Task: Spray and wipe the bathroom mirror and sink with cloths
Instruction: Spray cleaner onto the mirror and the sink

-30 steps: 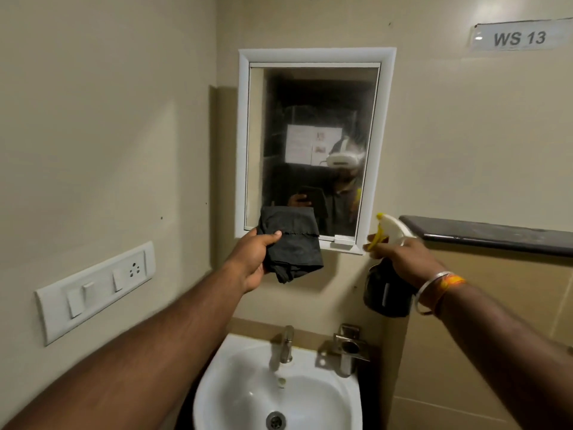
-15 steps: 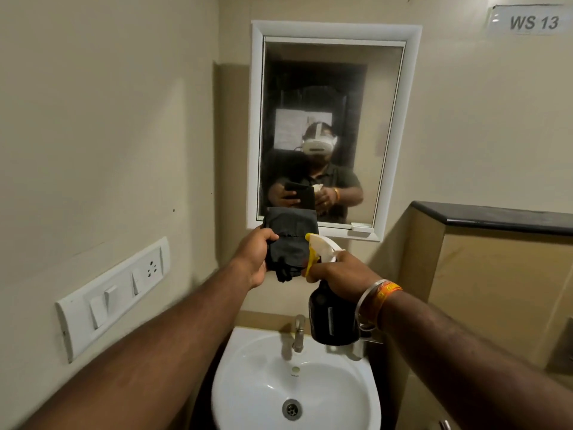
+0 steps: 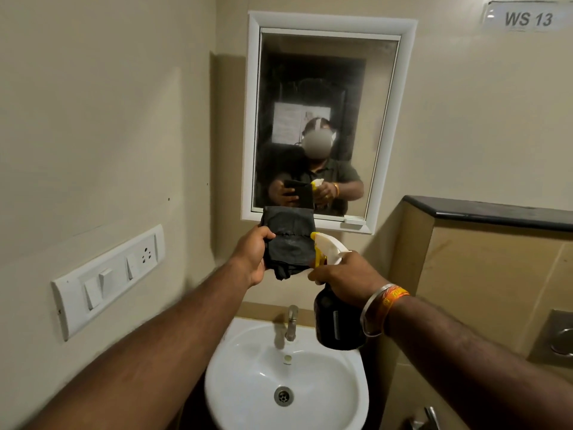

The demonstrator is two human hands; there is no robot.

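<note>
My left hand point(image 3: 252, 257) grips a folded dark grey cloth point(image 3: 288, 240), held up just below the white-framed mirror point(image 3: 325, 88). A dark spray bottle point(image 3: 335, 324) with a white and yellow trigger head is held by my right hand point(image 3: 347, 276). Its nozzle points left at the cloth, almost touching it. Under both hands sits the white sink point(image 3: 285, 383) with a steel tap point(image 3: 291, 321). The mirror reflects a person holding the same cloth and bottle.
A white switch and socket panel point(image 3: 108, 277) is on the left wall. A tiled partition with a dark stone ledge point(image 3: 490, 212) stands to the right. A metal flush plate point(image 3: 561, 336) is at the far right edge. A "WS 13" sign point(image 3: 527, 18) is top right.
My right hand has brought the spray bottle left, from beside the stone ledge to the cloth. The left hand kept the cloth below the mirror. The view shifted right and closer.
</note>
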